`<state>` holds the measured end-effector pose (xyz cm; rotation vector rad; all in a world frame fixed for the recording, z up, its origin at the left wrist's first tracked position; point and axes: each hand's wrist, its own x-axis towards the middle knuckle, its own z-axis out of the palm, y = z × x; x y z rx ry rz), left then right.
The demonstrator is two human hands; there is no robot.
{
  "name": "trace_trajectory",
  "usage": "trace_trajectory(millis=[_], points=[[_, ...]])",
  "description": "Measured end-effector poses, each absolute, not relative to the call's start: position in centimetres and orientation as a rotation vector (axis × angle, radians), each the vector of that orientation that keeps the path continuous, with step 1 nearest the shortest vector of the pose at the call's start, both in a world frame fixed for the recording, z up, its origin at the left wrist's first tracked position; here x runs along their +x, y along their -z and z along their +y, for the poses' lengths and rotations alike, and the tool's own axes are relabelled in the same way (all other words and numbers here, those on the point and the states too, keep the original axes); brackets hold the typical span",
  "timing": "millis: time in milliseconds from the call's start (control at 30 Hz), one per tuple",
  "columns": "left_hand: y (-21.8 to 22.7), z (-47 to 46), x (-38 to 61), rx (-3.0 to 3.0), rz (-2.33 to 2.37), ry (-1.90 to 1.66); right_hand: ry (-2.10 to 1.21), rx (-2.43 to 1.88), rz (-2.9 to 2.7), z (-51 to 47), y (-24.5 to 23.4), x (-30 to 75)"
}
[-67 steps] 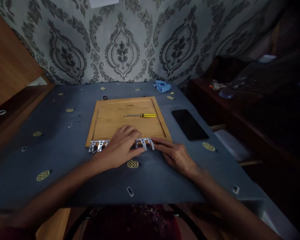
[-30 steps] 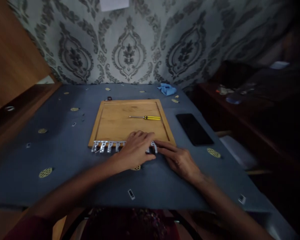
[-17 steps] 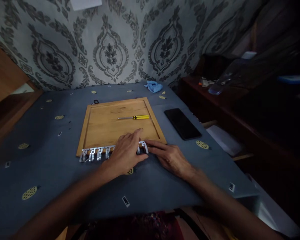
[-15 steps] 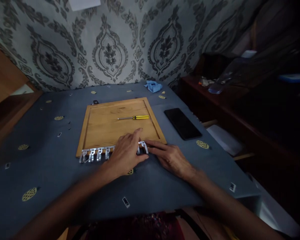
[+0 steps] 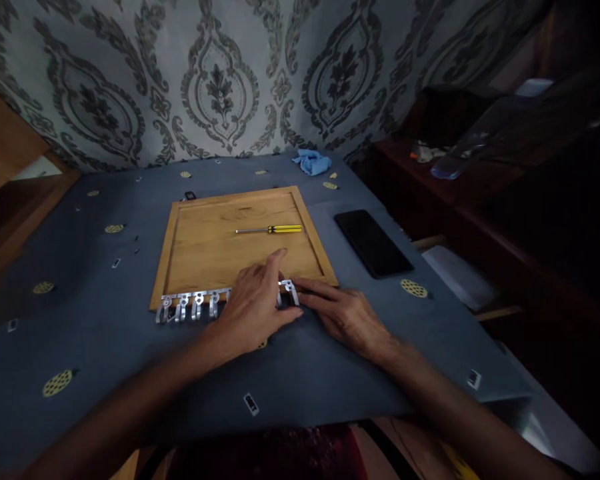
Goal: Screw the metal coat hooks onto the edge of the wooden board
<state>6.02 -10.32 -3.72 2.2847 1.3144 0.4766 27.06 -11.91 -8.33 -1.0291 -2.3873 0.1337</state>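
A silver metal hook rail (image 5: 198, 301) with several hooks lies along the near edge of a framed wooden board (image 5: 205, 253). My left hand (image 5: 253, 303) is over the rail's middle, hiding part of it, with the thumb on the near side and the fingers reaching over the board. At the rail's right end, my right hand (image 5: 347, 317) has its fingertips on the last hook and the board's edge; its thumb is hidden. A yellow-and-black screwdriver (image 5: 275, 229) rests on the board beyond my hands, its tip to the left.
A black phone (image 5: 373, 243) lies right of the board on the blue patterned cloth (image 5: 320, 387). A crumpled blue cloth (image 5: 311, 162) sits at the back near the patterned curtain (image 5: 180, 80). Two small dark pieces (image 5: 136, 244) lie left of the board. A clear bottle (image 5: 475, 147) is on the right.
The camera view has tilted and shifted slightly. Both hands keep nearly the same place on the hook rail, and the board and screwdriver stay where they were.
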Motion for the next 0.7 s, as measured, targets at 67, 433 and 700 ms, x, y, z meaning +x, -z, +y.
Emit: trace_trajectory(millis=[67,433,700], points=[[3.68,-10.29,5.99,2.27,1.319,-0.486,-0.128,-1.036,-2.393,-11.91,8.38,27.09],[3.57,-10.29,6.06,2.221,1.36,-0.454,-0.097,-1.01,-2.382,-11.98,8.36,27.16],[3.86,-10.45,6.15,2.226,1.367,-0.476,-0.126,-1.004,-2.382,-12.0,8.51,27.28]])
